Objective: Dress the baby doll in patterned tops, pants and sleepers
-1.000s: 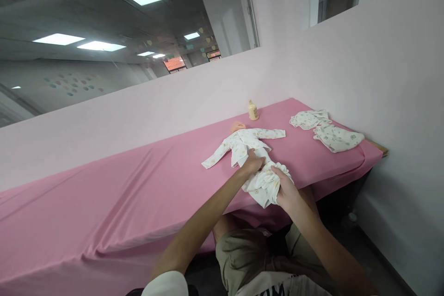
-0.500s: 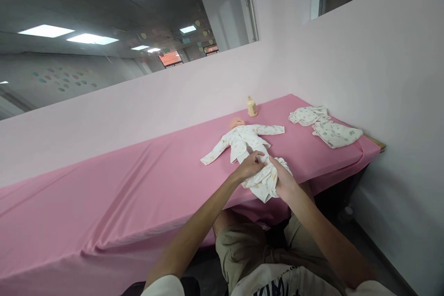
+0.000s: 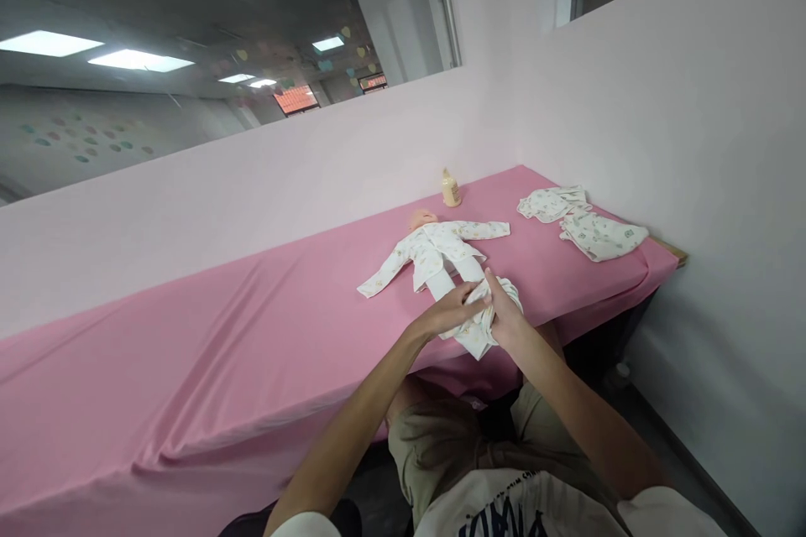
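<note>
A baby doll lies on its back on the pink-covered table, wearing a white printed baby jacket with its sleeves spread wide. Two white legs show below the jacket's hem. At the doll's feet, by the table's front edge, I hold bunched white printed baby pants. My left hand grips the gathered cloth from the left, its fingers reaching across it. On the other side my right hand is closed on the same cloth, thumb pointing up. Folds and fingers hide the doll's feet.
A pale yellow pump bottle stands behind the doll near the wall. Two folded printed baby garments, one farther back and one nearer, lie at the table's right end. The pink cloth is wrinkled on the left.
The baby pants are gathered more tightly between my hands, and more of the doll's white legs shows. My left fingers have straightened across the cloth. The view has shifted slightly.
</note>
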`<move>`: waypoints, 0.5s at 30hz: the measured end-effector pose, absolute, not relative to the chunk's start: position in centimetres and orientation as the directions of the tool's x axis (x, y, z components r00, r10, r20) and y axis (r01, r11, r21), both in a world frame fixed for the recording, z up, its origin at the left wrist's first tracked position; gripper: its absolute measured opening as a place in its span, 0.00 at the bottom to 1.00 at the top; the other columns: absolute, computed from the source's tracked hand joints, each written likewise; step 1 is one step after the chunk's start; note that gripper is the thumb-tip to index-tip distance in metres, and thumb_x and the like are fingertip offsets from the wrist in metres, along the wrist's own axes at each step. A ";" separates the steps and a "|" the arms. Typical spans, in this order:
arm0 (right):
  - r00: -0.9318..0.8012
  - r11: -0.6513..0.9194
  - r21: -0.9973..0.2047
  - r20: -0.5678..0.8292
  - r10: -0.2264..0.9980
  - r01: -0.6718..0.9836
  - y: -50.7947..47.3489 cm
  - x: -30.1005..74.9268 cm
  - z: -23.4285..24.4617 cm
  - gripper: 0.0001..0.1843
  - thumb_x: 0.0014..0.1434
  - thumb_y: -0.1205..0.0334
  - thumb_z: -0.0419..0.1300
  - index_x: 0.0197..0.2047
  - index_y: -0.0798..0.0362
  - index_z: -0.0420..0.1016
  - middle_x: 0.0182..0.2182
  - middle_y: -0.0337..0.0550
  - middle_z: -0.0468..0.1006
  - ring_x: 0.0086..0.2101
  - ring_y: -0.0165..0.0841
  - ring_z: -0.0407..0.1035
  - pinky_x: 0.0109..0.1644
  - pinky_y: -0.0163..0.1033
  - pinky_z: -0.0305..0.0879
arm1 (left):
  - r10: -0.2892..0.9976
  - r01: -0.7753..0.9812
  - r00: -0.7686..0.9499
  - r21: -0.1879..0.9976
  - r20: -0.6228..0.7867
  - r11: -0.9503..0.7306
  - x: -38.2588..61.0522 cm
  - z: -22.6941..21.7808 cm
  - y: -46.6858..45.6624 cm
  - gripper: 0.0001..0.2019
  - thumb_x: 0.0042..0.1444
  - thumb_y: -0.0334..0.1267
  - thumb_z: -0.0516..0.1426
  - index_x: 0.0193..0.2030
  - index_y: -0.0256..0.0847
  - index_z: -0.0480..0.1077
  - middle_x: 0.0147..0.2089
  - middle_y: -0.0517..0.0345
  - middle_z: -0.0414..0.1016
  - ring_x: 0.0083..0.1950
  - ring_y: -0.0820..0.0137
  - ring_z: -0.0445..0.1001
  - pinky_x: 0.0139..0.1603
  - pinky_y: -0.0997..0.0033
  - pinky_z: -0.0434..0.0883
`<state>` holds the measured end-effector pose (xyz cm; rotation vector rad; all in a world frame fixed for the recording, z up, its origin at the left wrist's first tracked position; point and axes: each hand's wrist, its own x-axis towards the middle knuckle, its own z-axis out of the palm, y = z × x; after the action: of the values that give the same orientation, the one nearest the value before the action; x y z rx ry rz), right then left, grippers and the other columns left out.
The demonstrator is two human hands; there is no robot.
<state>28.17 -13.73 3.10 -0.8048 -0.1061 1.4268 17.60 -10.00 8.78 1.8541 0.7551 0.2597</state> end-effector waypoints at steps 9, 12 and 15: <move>0.155 -0.130 -0.571 -0.422 0.893 -0.811 -14.5 28.3 4.4 0.20 0.49 0.42 0.66 0.34 0.51 0.76 0.24 0.44 0.80 0.30 0.39 0.77 0.30 0.38 0.73 | 0.754 0.599 0.657 0.610 -0.004 -0.519 18.7 7.2 -11.7 0.04 0.53 0.35 0.55 0.36 0.40 0.67 0.35 0.54 0.75 0.37 0.63 0.72 0.37 0.67 0.65; 0.180 -0.107 -0.584 -0.412 0.893 -0.805 -14.7 28.3 4.4 0.16 0.48 0.49 0.69 0.33 0.50 0.75 0.24 0.41 0.79 0.31 0.38 0.76 0.31 0.38 0.73 | 0.755 0.616 0.651 0.524 0.083 -0.589 19.0 6.2 -11.5 0.06 0.58 0.35 0.50 0.31 0.41 0.64 0.29 0.55 0.71 0.31 0.65 0.69 0.35 0.67 0.62; 0.240 -0.044 -0.592 -0.392 0.888 -0.804 -14.7 28.2 3.9 0.12 0.43 0.59 0.71 0.29 0.50 0.73 0.23 0.36 0.77 0.30 0.34 0.74 0.33 0.35 0.72 | 0.747 0.624 0.657 0.486 0.098 -0.612 19.1 5.7 -11.1 0.10 0.60 0.35 0.47 0.29 0.41 0.63 0.27 0.54 0.70 0.30 0.65 0.68 0.35 0.67 0.61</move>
<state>28.23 -14.71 3.91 -0.8516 -0.1234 1.3737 19.14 -11.10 5.69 2.4619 1.0757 0.4086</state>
